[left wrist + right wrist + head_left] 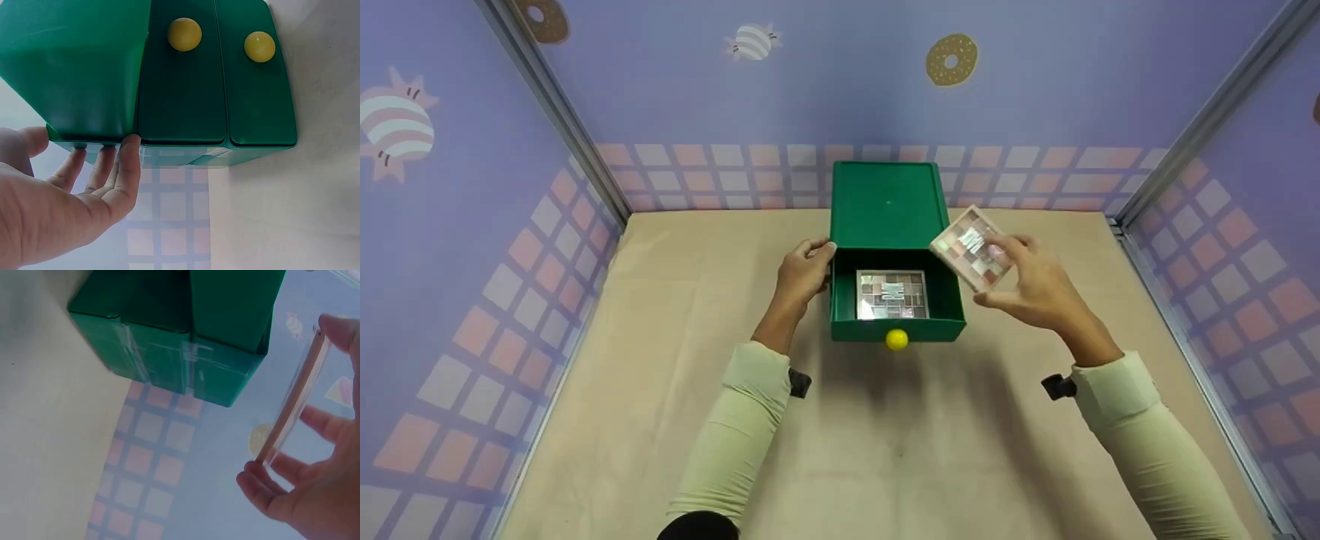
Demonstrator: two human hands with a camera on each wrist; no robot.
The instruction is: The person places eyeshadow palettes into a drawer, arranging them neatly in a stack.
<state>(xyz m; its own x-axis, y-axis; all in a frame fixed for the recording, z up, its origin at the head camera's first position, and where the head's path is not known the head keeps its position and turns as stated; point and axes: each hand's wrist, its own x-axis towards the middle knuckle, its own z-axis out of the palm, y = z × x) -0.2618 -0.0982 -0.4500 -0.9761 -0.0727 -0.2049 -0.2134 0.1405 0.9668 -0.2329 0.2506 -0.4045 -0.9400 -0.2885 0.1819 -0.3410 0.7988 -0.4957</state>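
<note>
A green drawer cabinet (887, 202) stands at the back with its top drawer (855, 331) pulled out, a yellow round knob (896, 340) on its front. One eyeshadow palette (891, 295) lies in that drawer. My left hand (804, 276) holds the cabinet's left side near the drawer opening; in the left wrist view its fingertips touch the side and its thumb is at the upper edge. My right hand (1031, 289) grips a second eyeshadow palette (971, 244) by its edges, raised and tilted beside the drawer's right side. The right wrist view shows this palette edge-on between thumb and fingers.
Two lower drawers with yellow knobs, a middle one (180, 90) and a bottom one (259, 95), are closed. A beige cloth (720, 315) covers the table. Printed purple walls (840, 82) enclose the back and sides, with metal posts (562, 112) at the corners.
</note>
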